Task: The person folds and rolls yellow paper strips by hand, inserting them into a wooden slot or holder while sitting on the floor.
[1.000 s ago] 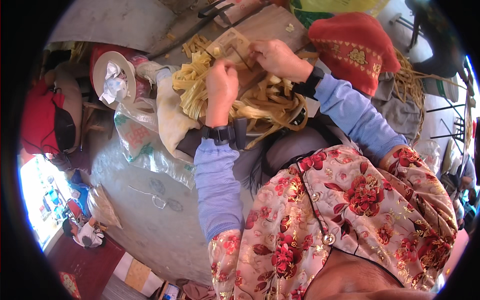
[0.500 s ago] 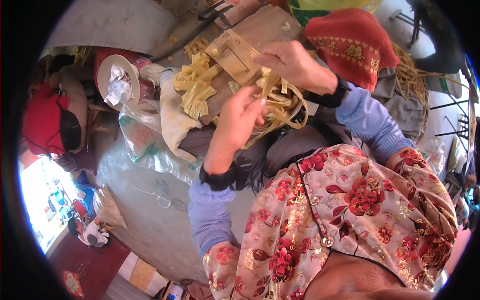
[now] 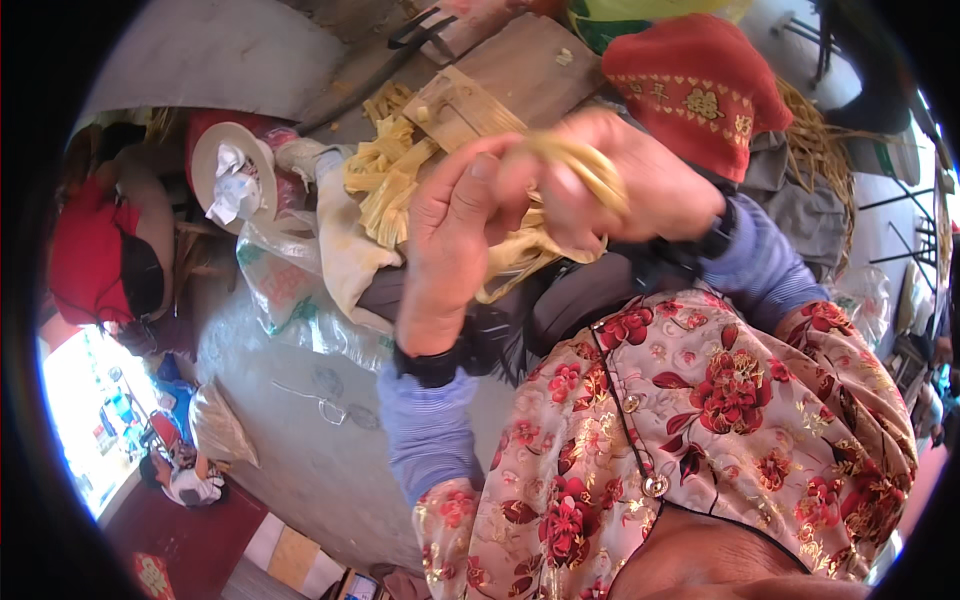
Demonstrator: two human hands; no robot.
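A long, flat, straw-yellow plant strip (image 3: pixel 592 168) is bent in a loop between my hands above my lap. My left hand (image 3: pixel 450 225) has its fingers curled round the strip's left end. Around its right part closes my right hand (image 3: pixel 650 180), smeared by motion. More yellow strips (image 3: pixel 520 262) lie coiled on my lap under the hands, partly hidden by them. Just beyond my left hand are bundles of short folded strips (image 3: pixel 390 185). A small wooden block (image 3: pixel 460 105) rests past the hands, its near part covered by them.
A larger wooden board (image 3: pixel 535 60) lies beyond the block. To the right stand a red cloth cover (image 3: pixel 695 85) and long dry stalks (image 3: pixel 815 150). At left are a pale round container (image 3: pixel 210 180) with crumpled paper, a plastic bag (image 3: pixel 285 280) and a seated person in red (image 3: pixel 95 250).
Both hands have risen toward me, and the right has swung down and right. The strip, held straight between them before, now bows in a loop. The block is more covered.
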